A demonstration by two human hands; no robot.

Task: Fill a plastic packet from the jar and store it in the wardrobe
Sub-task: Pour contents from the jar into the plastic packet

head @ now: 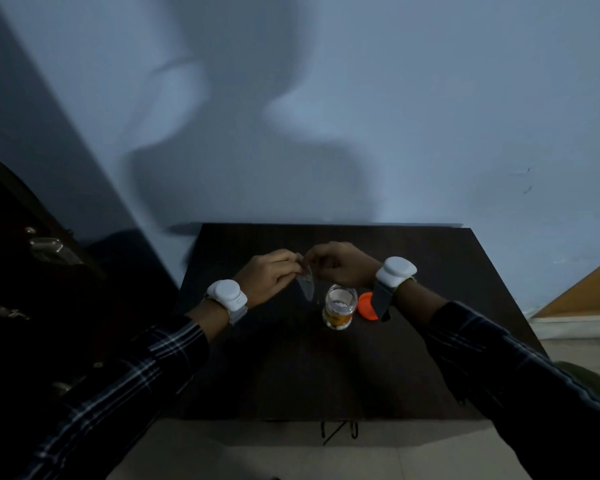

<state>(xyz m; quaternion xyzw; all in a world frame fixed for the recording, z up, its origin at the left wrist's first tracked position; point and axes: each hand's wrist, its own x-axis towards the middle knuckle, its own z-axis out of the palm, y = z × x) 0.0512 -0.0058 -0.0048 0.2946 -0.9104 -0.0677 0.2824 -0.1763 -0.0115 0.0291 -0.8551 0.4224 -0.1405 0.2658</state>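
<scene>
evidently both hands, left hand (269, 271) and right hand (340, 266), grip the plastic packet (305, 284) top, likely parting its mouth beside the open jar (340, 306).

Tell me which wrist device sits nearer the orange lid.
The right wrist device: its dark strap hangs right beside the orange lid. The left wrist device is across the jar.

Dark wood-grain desk (291, 375), far edge flush to pale blue wall (430, 98). Large soft shadow on wall above desk. Tan slanted board (582, 292) to right of desk, along wall base. Light tiled floor (257, 452) below desk's near edge. Dim lighting throughout.
</scene>
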